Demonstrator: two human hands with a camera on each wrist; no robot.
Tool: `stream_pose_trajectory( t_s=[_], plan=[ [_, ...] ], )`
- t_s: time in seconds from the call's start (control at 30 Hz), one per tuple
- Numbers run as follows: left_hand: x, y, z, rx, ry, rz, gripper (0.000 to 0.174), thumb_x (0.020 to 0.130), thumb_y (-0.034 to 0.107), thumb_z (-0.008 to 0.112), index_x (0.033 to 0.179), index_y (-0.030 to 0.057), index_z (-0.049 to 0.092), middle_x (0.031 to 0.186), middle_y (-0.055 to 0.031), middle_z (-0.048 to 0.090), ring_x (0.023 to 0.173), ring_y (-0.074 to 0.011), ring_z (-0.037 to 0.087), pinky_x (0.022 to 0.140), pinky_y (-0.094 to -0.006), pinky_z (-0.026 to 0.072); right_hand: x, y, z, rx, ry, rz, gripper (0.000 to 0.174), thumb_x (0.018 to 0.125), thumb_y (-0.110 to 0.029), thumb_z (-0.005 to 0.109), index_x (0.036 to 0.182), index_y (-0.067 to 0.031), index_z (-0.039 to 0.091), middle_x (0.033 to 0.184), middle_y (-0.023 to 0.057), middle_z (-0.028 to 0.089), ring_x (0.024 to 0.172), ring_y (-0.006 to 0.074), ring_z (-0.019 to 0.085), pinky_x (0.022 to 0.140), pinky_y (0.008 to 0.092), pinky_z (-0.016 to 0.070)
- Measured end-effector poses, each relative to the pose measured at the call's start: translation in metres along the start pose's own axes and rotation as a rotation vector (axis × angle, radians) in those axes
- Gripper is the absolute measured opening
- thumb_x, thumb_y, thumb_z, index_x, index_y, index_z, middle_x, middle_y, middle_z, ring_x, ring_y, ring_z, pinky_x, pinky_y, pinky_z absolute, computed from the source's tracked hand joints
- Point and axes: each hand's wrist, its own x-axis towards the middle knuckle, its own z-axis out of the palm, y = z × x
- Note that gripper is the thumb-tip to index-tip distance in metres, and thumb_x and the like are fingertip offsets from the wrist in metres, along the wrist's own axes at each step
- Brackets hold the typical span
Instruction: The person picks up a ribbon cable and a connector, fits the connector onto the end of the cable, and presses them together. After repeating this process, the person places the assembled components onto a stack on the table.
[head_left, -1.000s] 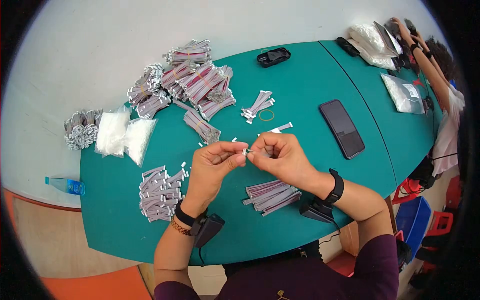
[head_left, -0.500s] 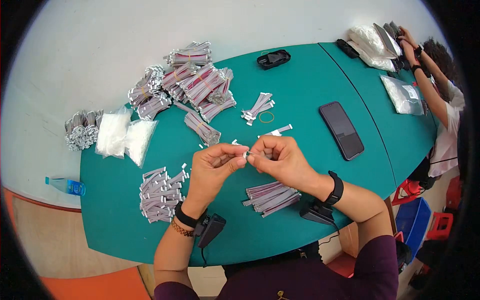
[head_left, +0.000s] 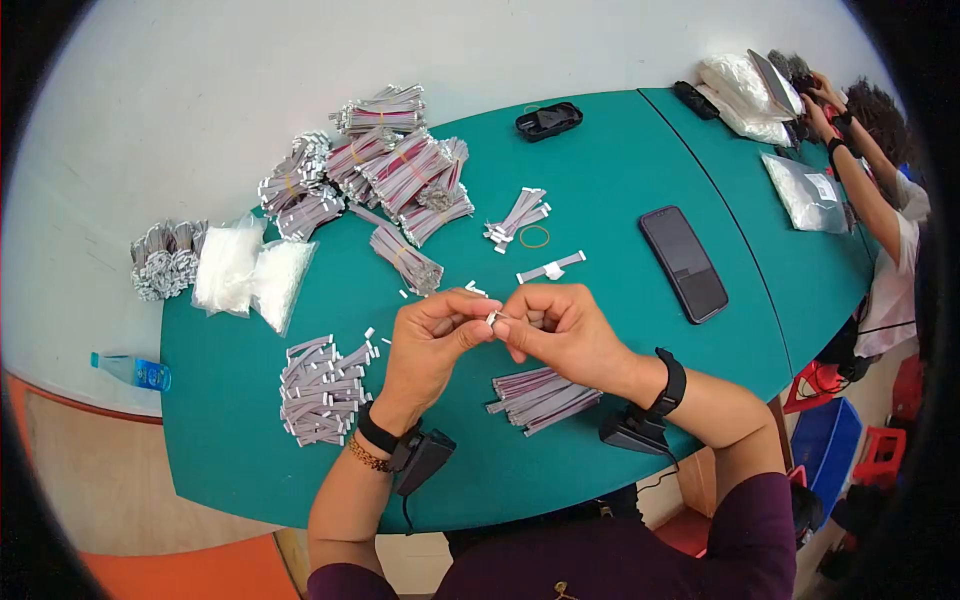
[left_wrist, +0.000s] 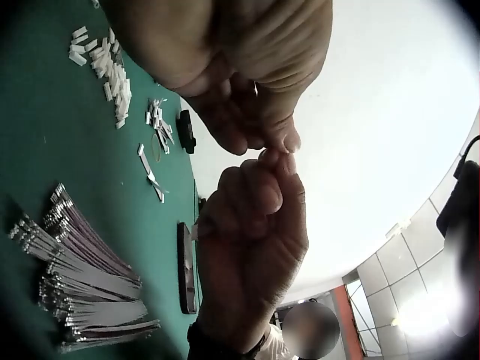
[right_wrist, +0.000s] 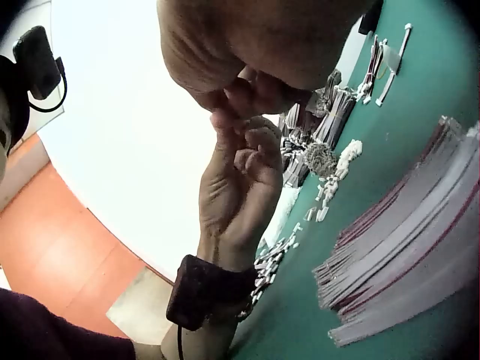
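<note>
My left hand (head_left: 425,345) and right hand (head_left: 565,335) meet at the fingertips above the table in the head view. A small white connector (head_left: 493,318) is pinched between the left thumb and forefinger. The right thumb and forefinger pinch a thin grey ribbon cable right at that connector, most of it hidden by the hand. Both wrist views show the fingertips touching, with the small parts hidden among them. Below the right hand lies a bundle of grey and dark red ribbon cables (head_left: 545,397). Left of the left hand is a heap of short cables with white ends (head_left: 322,390).
Loose white connectors (left_wrist: 114,86) lie beyond the hands. Banded cable bundles (head_left: 405,165) pile up at the back left, beside bags of white parts (head_left: 228,268). A phone (head_left: 684,263) lies at right, a bottle (head_left: 132,371) at far left. Another person works at far right.
The right hand has shifted slightly down and turned at the fingertips, uncovering more of the short cable behind it. Both hands keep their pinch. The other person's arms have moved.
</note>
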Motion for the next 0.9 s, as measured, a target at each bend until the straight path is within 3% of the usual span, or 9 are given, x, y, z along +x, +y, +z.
stream_pose_trajectory(
  t_s=[0.33,0.57,0.9],
  plan=[
    [0.001,0.000,-0.002,0.003,-0.015,-0.024,0.017,0.082,-0.001,0.065,0.099,-0.0027,0.063,0.095,-0.0085,0.063,0.088,-0.0142,0.061,0.080,-0.0265,0.0518,0.000,0.006,0.001,-0.023,0.023,-0.019,0.017,0.091,-0.016,0.059,0.080,-0.0035,0.058,0.062,-0.0035,0.055,0.053,-0.0003,0.040,0.047,0.0194,0.0296],
    [0.001,0.003,-0.006,-0.028,0.034,-0.074,0.018,0.084,0.006,0.065,0.100,-0.0013,0.064,0.093,-0.0062,0.064,0.084,-0.0114,0.059,0.076,-0.0244,0.0478,0.006,0.005,-0.001,0.066,-0.007,-0.009,0.019,0.094,-0.018,0.054,0.083,-0.0041,0.060,0.065,-0.0039,0.057,0.054,-0.0009,0.039,0.047,0.0185,0.0287],
    [0.003,0.015,0.004,0.064,0.047,-0.128,0.015,0.085,0.005,0.064,0.098,0.0006,0.060,0.086,-0.0031,0.062,0.082,-0.0082,0.057,0.074,-0.0216,0.0453,0.008,0.015,-0.004,-0.047,0.035,-0.073,0.022,0.094,-0.018,0.052,0.082,-0.0026,0.061,0.066,-0.0046,0.056,0.054,-0.0004,0.037,0.046,0.0198,0.0268]
  ],
)
